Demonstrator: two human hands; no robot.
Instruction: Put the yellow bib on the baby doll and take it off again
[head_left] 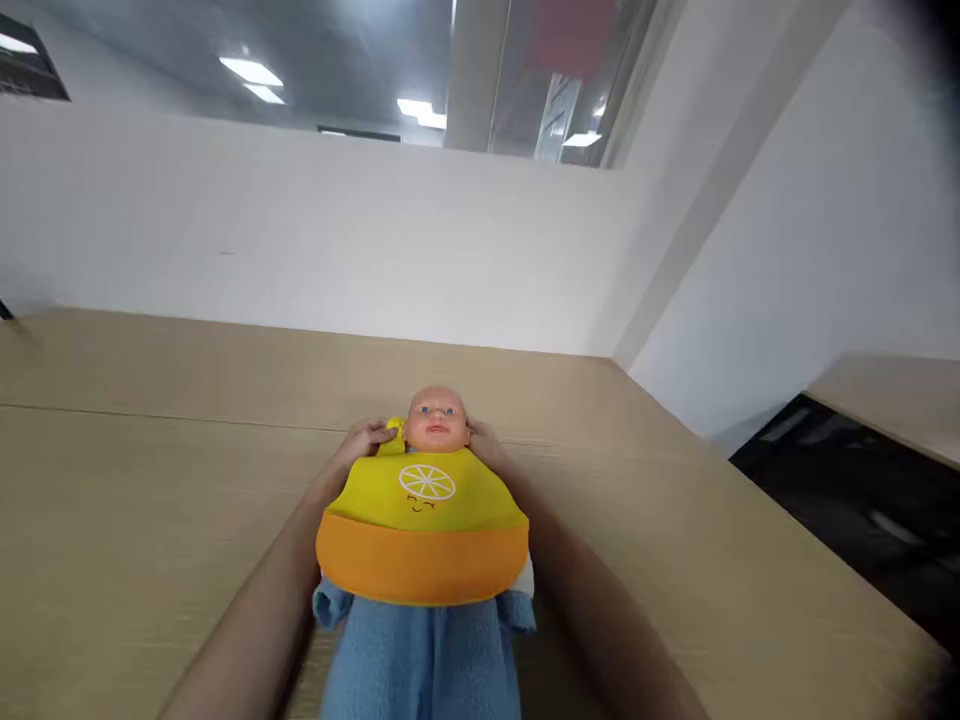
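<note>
A baby doll in blue fuzzy clothes lies face up on the tan table, its head toward the wall. Over its chest lies a yellow bib with a lemon slice print, a smiling face and an orange lower pocket. My left hand pinches the bib's yellow neck strap beside the doll's head. On the other side, my right hand is at the doll's head and neck; its fingers are mostly hidden behind the head.
The tan tabletop spreads out on both sides, with a seam across it. A white wall with a window above stands behind. At right is a dark, glossy black object.
</note>
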